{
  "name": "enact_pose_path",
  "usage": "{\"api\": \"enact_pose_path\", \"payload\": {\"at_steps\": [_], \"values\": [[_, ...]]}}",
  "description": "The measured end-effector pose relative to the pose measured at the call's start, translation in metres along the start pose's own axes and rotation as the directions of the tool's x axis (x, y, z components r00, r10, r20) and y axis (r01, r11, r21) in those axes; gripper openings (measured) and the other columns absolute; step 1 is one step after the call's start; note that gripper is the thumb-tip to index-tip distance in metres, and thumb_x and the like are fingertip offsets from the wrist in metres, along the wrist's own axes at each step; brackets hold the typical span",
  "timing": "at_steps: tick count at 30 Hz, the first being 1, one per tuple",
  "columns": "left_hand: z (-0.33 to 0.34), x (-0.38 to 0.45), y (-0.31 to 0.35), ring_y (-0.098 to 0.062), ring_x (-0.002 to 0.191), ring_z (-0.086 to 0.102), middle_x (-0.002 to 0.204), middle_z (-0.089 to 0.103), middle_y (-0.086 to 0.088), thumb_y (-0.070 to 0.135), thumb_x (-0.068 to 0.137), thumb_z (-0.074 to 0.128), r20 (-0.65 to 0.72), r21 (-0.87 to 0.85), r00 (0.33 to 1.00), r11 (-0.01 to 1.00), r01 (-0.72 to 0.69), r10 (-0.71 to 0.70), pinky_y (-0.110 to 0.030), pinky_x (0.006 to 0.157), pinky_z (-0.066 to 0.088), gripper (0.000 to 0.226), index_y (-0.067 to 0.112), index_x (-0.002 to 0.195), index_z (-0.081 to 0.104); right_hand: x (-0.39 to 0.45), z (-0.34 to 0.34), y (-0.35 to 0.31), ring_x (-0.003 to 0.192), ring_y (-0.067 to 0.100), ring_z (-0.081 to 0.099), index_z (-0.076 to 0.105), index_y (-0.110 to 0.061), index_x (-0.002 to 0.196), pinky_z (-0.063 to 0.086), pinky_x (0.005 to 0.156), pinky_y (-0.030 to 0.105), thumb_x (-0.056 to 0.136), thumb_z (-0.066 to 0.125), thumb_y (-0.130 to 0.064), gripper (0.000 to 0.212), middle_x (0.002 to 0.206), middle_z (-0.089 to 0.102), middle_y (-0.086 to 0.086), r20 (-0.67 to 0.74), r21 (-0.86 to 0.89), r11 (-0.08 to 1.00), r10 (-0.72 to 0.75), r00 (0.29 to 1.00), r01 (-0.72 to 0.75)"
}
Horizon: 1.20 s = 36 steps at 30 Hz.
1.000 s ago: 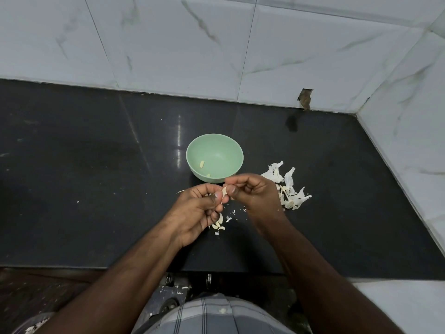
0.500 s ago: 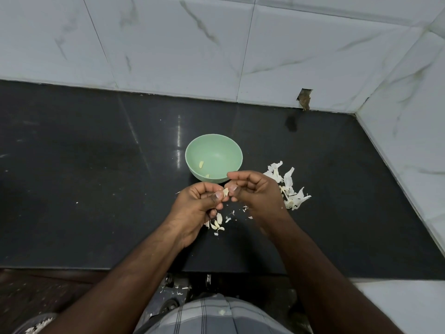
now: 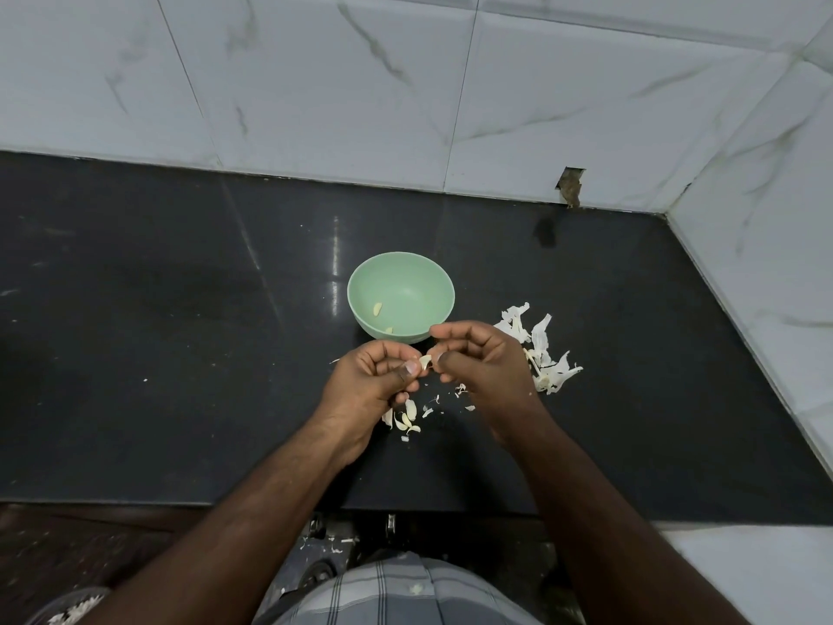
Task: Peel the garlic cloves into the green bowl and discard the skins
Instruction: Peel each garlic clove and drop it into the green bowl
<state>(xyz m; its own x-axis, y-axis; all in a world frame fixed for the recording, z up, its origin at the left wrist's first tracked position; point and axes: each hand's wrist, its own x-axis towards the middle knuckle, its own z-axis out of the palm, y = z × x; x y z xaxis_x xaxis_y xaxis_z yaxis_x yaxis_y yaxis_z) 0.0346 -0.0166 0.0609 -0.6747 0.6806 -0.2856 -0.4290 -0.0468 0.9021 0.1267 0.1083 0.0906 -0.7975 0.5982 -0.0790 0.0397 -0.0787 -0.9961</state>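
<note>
We note both hands pinching one clove (image 3: 424, 362) just before the bowl (image 3: 400, 296), left hand (image 3: 369, 390) and right hand (image 3: 484, 365) curled on it, two peeled cloves (image 3: 376, 309) in the bowl, skins (image 3: 543, 351) right on the counter (image 3: 180, 354).

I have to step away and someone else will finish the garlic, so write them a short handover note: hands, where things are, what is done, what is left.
Left hand: pinches a garlic clove between thumb and fingers, just in front of the green bowl.
Right hand: fingertips pinch at the same clove, working on its skin.
Done: two peeled cloves lie in the bowl; a heap of skins lies on the black counter to the right of the bowl.
Left: finish this clove and drop it in the bowl; a few more cloves lie under the left hand, with small scraps beside them. Skins are not yet discarded.
</note>
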Motion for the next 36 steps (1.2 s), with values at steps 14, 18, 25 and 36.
{"api": "enact_pose_path", "payload": {"at_steps": [14, 18, 25, 36], "values": [[-0.0006, 0.0031, -0.0027, -0.011, 0.061, 0.062, 0.072, 0.067, -0.012, -0.006, 0.090, 0.065, -0.045, 0.037, 0.996, 0.996, -0.080, 0.081, -0.017, 0.054, 0.048, 0.008, 0.001, 0.095, 0.069, -0.0025, 0.0011, 0.0003, 0.066, 0.008, 0.064, 0.066, -0.019, 0.101, 0.051, 0.065, 0.019, 0.078, 0.071, 0.011, 0.038, 0.081, 0.072, 0.006, 0.006, -0.144, 0.989, -0.025, 1.000, 0.026], [-0.0001, 0.0023, -0.0035, -0.012, 0.063, 0.064, 0.072, 0.068, -0.011, -0.004, 0.089, 0.067, -0.052, 0.055, 0.994, 0.994, -0.092, 0.095, -0.018, 0.056, 0.049, 0.009, 0.004, 0.091, 0.069, 0.0002, 0.0000, 0.0060, 0.066, 0.007, 0.065, 0.066, -0.026, 0.098, 0.051, 0.067, 0.023, 0.080, 0.070, 0.006, 0.036, 0.076, 0.072, -0.003, -0.028, -0.242, 0.969, -0.046, 0.999, 0.038], [-0.0002, 0.0011, -0.0035, -0.011, 0.063, 0.064, 0.072, 0.069, -0.010, -0.004, 0.088, 0.069, -0.054, 0.094, 0.993, 0.991, -0.096, 0.101, -0.018, 0.056, 0.050, 0.010, 0.005, 0.090, 0.070, 0.0013, -0.0004, 0.0047, 0.070, 0.007, 0.064, 0.066, -0.025, 0.096, 0.052, 0.069, 0.024, 0.080, 0.071, 0.005, 0.034, 0.083, 0.071, 0.002, -0.018, -0.211, 0.974, -0.084, 0.996, 0.078], [-0.0021, -0.0003, -0.0001, -0.009, 0.061, 0.061, 0.071, 0.070, -0.004, -0.005, 0.092, 0.062, 0.008, 0.044, 0.999, 0.998, -0.048, 0.048, -0.018, 0.056, 0.048, 0.010, 0.002, 0.095, 0.069, 0.0026, -0.0053, 0.0043, 0.063, 0.015, 0.063, 0.064, -0.002, 0.096, 0.054, 0.064, 0.024, 0.069, 0.074, 0.004, 0.030, 0.076, 0.070, 0.009, 0.095, 0.125, 0.992, -0.013, 0.995, 0.001]]}}
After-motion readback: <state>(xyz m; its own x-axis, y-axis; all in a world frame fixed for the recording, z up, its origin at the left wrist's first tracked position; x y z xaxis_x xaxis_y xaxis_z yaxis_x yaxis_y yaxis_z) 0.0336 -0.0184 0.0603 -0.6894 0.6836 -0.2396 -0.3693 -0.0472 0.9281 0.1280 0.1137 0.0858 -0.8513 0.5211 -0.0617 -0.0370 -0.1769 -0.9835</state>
